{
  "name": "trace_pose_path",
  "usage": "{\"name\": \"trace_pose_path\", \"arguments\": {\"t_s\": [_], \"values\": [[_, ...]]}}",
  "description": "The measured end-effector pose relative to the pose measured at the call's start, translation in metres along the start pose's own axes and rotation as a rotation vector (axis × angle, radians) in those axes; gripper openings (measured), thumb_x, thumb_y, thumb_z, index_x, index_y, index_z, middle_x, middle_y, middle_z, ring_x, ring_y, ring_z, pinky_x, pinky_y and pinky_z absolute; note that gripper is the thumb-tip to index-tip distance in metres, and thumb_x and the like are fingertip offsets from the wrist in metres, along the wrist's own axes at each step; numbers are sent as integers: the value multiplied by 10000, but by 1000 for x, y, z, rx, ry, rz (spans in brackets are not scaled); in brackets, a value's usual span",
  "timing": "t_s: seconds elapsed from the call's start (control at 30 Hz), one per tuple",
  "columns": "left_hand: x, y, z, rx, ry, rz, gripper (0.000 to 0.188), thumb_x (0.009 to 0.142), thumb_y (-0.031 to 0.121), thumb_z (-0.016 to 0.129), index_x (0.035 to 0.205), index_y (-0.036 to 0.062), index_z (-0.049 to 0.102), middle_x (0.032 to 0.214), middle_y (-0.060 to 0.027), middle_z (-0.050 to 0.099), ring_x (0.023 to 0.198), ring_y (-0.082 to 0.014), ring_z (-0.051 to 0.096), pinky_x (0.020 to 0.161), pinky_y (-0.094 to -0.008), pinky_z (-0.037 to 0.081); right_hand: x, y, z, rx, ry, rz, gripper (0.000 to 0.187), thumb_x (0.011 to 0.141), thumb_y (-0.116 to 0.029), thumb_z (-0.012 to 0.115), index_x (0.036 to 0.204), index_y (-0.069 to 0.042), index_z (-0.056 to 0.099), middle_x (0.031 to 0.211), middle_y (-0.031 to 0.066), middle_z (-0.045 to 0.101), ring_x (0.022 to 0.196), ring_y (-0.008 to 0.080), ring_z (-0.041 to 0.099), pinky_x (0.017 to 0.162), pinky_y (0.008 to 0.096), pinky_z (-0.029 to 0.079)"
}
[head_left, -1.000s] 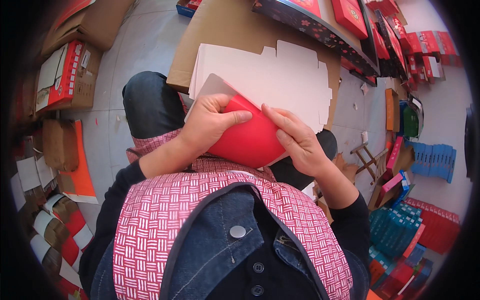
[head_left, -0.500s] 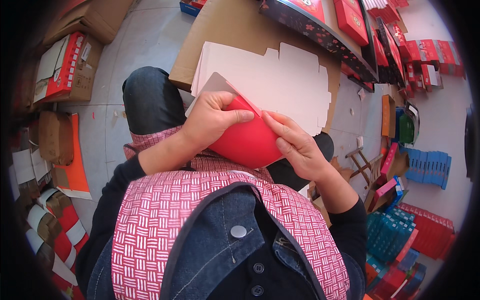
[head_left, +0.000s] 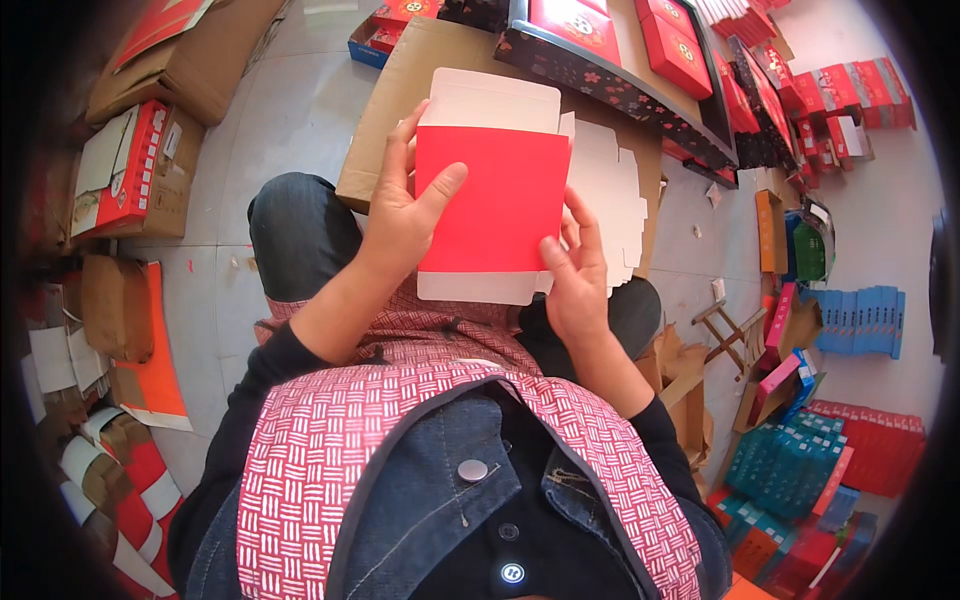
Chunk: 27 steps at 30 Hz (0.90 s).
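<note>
Held up between both hands is a red cardboard box point(head_left: 490, 205), with its white end flaps sticking out at the far and near ends. My left hand point(head_left: 408, 205) grips its left side, thumb lying on the red face. On the right edge, my right hand point(head_left: 577, 265) pinches near the lower corner, its thumb at the front and the other fingers partly hidden behind. Beyond the box, a stack of flat white die-cut box blanks point(head_left: 612, 190) rests on a brown cardboard surface point(head_left: 385, 140).
A black flowered tray point(head_left: 600, 75) holding red boxes stands at the far right of the cardboard. On the left floor are a red-and-brown carton point(head_left: 150, 170) and folded cardboard. Blue boxes point(head_left: 853, 322), teal boxes point(head_left: 785, 455) and a small wooden stool point(head_left: 730, 335) are on the right.
The red cardboard was bent and tilted low between my fingers. Now it is squared into a box shape, raised and turned with its red face up. Both hands have shifted to its sides.
</note>
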<state>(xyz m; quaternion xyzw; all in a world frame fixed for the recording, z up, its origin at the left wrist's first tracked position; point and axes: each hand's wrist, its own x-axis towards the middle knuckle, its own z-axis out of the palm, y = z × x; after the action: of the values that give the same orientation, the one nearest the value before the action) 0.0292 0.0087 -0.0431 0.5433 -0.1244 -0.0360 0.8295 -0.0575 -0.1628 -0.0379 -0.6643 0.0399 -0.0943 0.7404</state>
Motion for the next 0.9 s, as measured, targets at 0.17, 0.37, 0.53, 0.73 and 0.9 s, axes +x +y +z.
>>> {"name": "trace_pose_path", "arguments": {"t_s": [0.17,0.37,0.53,0.73,0.9], "values": [[-6,-2,5,116,-112,12,513,911,62,559,1377,92,344,1172,-90,535,1042,-128,541,883,-258,452,24,-13,-8,13,146,17,412,931,-135,554,1299,22,452,1220,156,527,1028,159,582,810,253,515],[2,-12,-12,1,-159,-201,338,979,215,483,1241,4,521,1093,-72,593,994,-105,557,862,-239,456,34,-22,-29,-5,77,191,368,929,-142,558,1252,26,508,1103,119,611,886,137,630,679,243,551],[2,-10,-17,-101,-173,-437,361,978,246,482,1217,-16,550,1038,-66,627,924,-103,587,833,-235,473,33,-19,-44,10,-32,238,343,927,-148,553,1216,36,538,1041,96,633,906,130,628,712,262,556],[27,-24,-20,-158,-202,-568,307,945,162,528,1180,-32,569,1043,-80,638,901,-126,602,807,-253,494,42,-3,-61,76,-135,392,339,913,-165,574,1174,52,573,1053,96,633,931,137,613,784,269,525],[8,-41,-16,-200,-103,-469,238,905,55,562,1125,-30,592,1020,-84,640,883,-124,604,779,-253,505,16,34,-62,196,28,194,281,868,-52,618,1131,45,600,1094,101,616,958,145,598,869,268,478]]}}
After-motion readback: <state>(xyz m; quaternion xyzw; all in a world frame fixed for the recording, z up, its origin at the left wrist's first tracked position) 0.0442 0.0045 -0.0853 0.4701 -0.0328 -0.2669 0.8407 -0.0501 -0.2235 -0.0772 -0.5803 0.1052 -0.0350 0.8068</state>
